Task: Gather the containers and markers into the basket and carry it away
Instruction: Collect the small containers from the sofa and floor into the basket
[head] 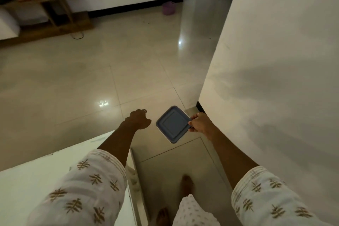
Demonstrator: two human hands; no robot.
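Tiled floor [91,71] bg; R hand [199,124] pinches container [173,124].

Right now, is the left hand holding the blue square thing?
No, the right hand grips the blue lid by its edge; the left hand holds nothing.

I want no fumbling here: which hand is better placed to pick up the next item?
Left. The left hand holds nothing, fingers loosely curled, extended ahead over the floor. The right hand is occupied, pinching the blue lid by its edge. No basket or markers are in view.
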